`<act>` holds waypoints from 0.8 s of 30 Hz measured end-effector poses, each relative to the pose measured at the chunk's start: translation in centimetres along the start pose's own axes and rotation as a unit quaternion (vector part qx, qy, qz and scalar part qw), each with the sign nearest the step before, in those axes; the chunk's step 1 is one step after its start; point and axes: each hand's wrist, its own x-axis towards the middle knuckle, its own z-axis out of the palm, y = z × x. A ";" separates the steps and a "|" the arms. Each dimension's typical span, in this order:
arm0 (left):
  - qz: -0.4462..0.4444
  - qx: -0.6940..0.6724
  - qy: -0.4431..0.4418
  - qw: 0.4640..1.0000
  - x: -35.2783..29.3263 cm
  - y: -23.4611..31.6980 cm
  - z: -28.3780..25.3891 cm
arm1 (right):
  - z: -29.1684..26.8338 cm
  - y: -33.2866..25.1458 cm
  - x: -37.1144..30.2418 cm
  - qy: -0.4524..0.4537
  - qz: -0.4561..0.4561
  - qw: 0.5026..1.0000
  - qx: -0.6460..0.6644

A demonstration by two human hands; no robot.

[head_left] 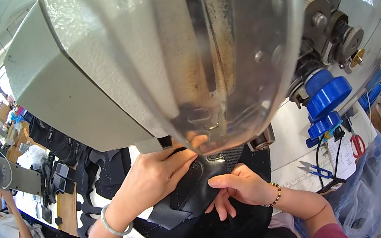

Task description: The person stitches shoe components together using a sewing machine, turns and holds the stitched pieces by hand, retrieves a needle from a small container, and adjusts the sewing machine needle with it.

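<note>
A black shoe upper (196, 181), with a glossy overlay and a mesh panel, lies under the head of a large grey sewing machine (78, 88). My left hand (161, 172) wears a pale bangle and presses on the upper's far left side, fingers together. Its fingertips reach behind the clear guard (232, 122), which blurs them and hides the needle area. My right hand (243, 186) wears a beaded bracelet and grips the upper's right edge. The right thumb rests on top while the other fingers curl below the edge.
Dark cut pieces (108, 171) lie left of the machine. Thread snips (316, 169) and red-handled scissors (356, 141) lie on the right, beside a paper sheet (342, 156). A clear plastic bag (368, 200) hangs at lower right. Another person (13, 226) sits at far left.
</note>
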 end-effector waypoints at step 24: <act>0.009 0.126 0.130 0.983 -0.1 2.8 3.0 | 2.1 0.1 0.4 0.263 -0.153 0.952 -0.041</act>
